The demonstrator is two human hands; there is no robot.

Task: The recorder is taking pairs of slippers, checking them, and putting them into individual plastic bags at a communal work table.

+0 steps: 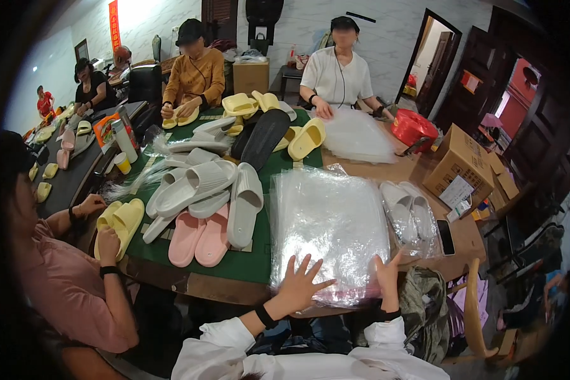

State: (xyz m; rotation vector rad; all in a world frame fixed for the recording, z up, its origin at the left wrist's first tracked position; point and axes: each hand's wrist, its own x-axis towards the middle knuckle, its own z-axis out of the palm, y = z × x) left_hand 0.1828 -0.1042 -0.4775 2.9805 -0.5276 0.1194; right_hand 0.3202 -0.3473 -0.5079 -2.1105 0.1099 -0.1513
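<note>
A thick stack of clear plastic bags [329, 221] lies at the table's near edge in front of me. My left hand [297, 285] rests on its near left part with the fingers spread. At the stack's near right corner is my right hand [388, 278], its thumb and forefinger apart; its other fingers are partly hidden. Neither hand holds anything that I can see. Just right of the stack, a pair of pale grey slippers [411, 212] sits inside a clear bag. To the left, a pair of pink slippers [199, 237] lies against a heap of grey slippers [196, 183].
A black phone [446, 237] lies by the bagged pair. Farther back are yellow slippers [307, 139], more plastic bags [354, 136], a red roll [415, 130] and a cardboard box [459, 164]. Co-workers sit left and across; the left one's hands are at yellow slippers [125, 221].
</note>
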